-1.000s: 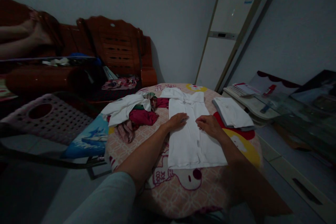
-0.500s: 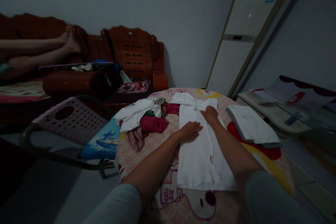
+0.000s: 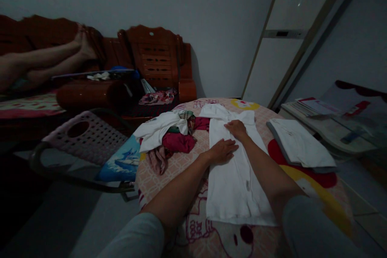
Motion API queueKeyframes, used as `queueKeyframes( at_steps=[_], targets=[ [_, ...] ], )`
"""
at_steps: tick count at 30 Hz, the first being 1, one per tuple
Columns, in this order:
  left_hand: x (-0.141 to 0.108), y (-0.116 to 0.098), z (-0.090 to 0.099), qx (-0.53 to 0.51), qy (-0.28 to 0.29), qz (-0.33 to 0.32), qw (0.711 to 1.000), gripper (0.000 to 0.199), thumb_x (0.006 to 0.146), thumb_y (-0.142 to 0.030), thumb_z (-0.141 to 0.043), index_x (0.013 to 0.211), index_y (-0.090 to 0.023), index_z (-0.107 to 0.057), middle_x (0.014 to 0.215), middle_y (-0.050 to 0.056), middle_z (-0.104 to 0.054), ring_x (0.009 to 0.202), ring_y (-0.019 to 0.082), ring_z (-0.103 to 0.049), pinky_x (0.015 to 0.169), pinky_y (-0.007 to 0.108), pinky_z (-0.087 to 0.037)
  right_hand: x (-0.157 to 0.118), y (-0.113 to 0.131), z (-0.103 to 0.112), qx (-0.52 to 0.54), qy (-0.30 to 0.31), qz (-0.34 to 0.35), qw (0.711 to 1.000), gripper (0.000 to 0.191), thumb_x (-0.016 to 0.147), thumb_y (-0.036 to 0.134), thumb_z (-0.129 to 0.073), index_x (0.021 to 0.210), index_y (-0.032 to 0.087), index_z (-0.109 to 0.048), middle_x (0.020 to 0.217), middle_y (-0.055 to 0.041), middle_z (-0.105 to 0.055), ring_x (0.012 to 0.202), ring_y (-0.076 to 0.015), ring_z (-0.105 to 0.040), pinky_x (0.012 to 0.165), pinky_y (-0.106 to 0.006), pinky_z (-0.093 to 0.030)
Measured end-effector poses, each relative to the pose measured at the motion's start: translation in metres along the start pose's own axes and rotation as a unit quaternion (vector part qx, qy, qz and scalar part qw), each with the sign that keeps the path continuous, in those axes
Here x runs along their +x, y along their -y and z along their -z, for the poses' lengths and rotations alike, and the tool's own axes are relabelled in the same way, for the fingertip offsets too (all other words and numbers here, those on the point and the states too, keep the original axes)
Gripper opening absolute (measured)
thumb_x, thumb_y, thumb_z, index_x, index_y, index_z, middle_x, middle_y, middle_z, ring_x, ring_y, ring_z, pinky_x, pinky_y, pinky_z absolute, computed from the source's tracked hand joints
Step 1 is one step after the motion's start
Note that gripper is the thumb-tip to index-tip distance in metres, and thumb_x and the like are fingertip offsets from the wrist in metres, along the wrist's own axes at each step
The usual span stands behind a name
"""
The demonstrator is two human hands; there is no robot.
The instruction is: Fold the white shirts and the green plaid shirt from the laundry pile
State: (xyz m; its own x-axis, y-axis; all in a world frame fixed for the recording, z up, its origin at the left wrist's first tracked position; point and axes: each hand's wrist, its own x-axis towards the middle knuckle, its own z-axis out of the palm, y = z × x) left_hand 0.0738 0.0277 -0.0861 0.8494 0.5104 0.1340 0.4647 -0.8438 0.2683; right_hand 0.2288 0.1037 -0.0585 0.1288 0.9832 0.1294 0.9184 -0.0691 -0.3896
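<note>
Both hands are down flat on the white shirt (image 3: 234, 177), which is spread lengthwise along the middle of the round table (image 3: 314, 193) with its cartoon-print cloth. Neither hand is gripping anything, just open palms pressing on the fabric. The left hand (image 3: 222, 150) sits on the shirt's left edge, about a third of the way down from the collar, fingers stretched out toward the middle. The right hand (image 3: 236, 128) is a bit farther out, just beyond the left one and close to it, resting right below the collar.

Just left of the left hand there's a messy pile of clothes (image 3: 169, 137), white on top with magenta and some green peeking out, touching the shirt up near the collar. Off to the right of the right hand, well apart from it, is 1 folded white garment (image 3: 299, 147) with a grey edge. Farther left past the pile sits a pink perforated basket (image 3: 81, 135), off the table. Someone's bare legs (image 3: 45, 62) are stretched out on the wooden sofa in the back.
</note>
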Motion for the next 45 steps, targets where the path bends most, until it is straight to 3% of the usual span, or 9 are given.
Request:
queueKeyframes(
  at_steps=[9,15,18,21,26,31,35,39,45],
  targets=[
    [-0.003,-0.010,0.008,0.025,-0.027,0.061,0.997,0.064,0.093,-0.042,-0.055,0.148,-0.013,-0.036,0.155,0.019,-0.037,0.146,0.029,-0.031,0.119,0.051,-0.025,0.007,0.008,-0.001,-0.085,-0.022,-0.007,0.996,0.029,0.093,0.022,-0.049,0.108,0.010,-0.071,0.113,-0.0206,-0.071,0.108,-0.0262,-0.066,0.088,-0.030,-0.046],
    [-0.004,-0.008,0.001,0.023,0.001,0.074,0.997,0.066,0.097,-0.052,-0.043,0.151,-0.015,-0.033,0.158,0.020,-0.031,0.148,0.035,-0.026,0.118,0.056,-0.022,0.002,0.003,-0.004,-0.098,-0.018,-0.007,0.995,0.026,0.092,0.022,-0.052,0.106,0.011,-0.071,0.111,-0.0190,-0.072,0.106,-0.0257,-0.066,0.086,-0.030,-0.046],
    [-0.004,0.004,0.007,-0.014,-0.007,0.047,0.999,0.059,0.100,-0.047,-0.039,0.152,-0.020,-0.032,0.158,0.016,-0.033,0.148,0.030,-0.029,0.117,0.054,-0.025,0.000,0.002,0.006,-0.091,-0.031,-0.013,0.995,0.025,0.092,0.024,-0.052,0.104,0.015,-0.072,0.109,-0.0139,-0.073,0.104,-0.0236,-0.066,0.082,-0.028,-0.046],
    [-0.006,0.022,0.014,-0.027,-0.062,0.097,0.993,0.049,0.102,-0.029,-0.032,0.151,-0.020,-0.035,0.157,0.014,-0.037,0.146,0.024,-0.033,0.118,0.049,-0.028,-0.010,-0.002,0.017,-0.051,-0.037,-0.007,0.998,0.021,0.088,0.024,-0.055,0.096,0.018,-0.074,0.102,-0.0100,-0.074,0.097,-0.0216,-0.066,0.076,-0.026,-0.045],
    [-0.014,0.044,0.014,0.065,-0.023,0.141,0.988,0.048,0.101,-0.026,-0.032,0.148,-0.023,-0.041,0.155,0.012,-0.041,0.144,0.027,-0.036,0.115,0.051,-0.031,-0.057,-0.014,0.020,0.058,0.006,0.093,0.994,0.013,0.081,0.019,-0.062,0.086,0.016,-0.074,0.080,-0.0059,-0.072,0.077,-0.0180,-0.063,0.070,-0.026,-0.042],
    [-0.024,0.062,0.019,0.038,0.008,0.188,0.981,0.061,0.095,-0.050,-0.048,0.151,-0.028,-0.036,0.160,0.010,-0.031,0.148,0.030,-0.027,0.118,0.055,-0.022,-0.112,-0.022,0.027,0.075,0.098,0.167,0.978,0.012,0.076,0.017,-0.067,0.087,0.019,-0.070,0.065,0.0015,-0.062,0.063,-0.0137,-0.054,0.062,-0.025,-0.037],
    [-0.028,0.073,0.025,-0.007,-0.071,0.233,0.970,0.067,0.089,-0.043,-0.061,0.148,-0.019,-0.041,0.157,0.013,-0.037,0.145,0.028,-0.034,0.118,0.044,-0.029,-0.145,-0.022,0.050,0.143,0.091,0.149,0.974,0.010,0.077,0.018,-0.067,0.086,0.016,-0.069,0.059,0.0035,-0.056,0.058,-0.0125,-0.051,0.059,-0.025,-0.035],
    [-0.025,0.066,0.026,-0.026,-0.125,0.262,0.957,0.061,0.085,-0.027,-0.065,0.142,-0.013,-0.049,0.142,0.014,-0.055,0.133,0.026,-0.051,0.113,0.036,-0.037,-0.190,-0.009,0.056,0.197,0.114,0.198,0.953,0.007,0.083,0.022,-0.066,0.082,0.016,-0.069,0.064,0.0014,-0.061,0.059,-0.0121,-0.054,0.061,-0.025,-0.039],
    [-0.023,0.055,0.033,-0.047,-0.145,0.280,0.948,0.059,0.082,-0.019,-0.067,0.140,-0.015,-0.054,0.119,0.011,-0.069,0.111,0.024,-0.064,0.099,0.033,-0.047,-0.252,0.019,0.041,0.078,0.171,0.429,0.884,0.031,0.083,0.042,-0.072,0.100,0.017,-0.067,0.092,-0.0057,-0.066,0.080,-0.0178,-0.059,0.071,-0.028,-0.042]
  ],
)
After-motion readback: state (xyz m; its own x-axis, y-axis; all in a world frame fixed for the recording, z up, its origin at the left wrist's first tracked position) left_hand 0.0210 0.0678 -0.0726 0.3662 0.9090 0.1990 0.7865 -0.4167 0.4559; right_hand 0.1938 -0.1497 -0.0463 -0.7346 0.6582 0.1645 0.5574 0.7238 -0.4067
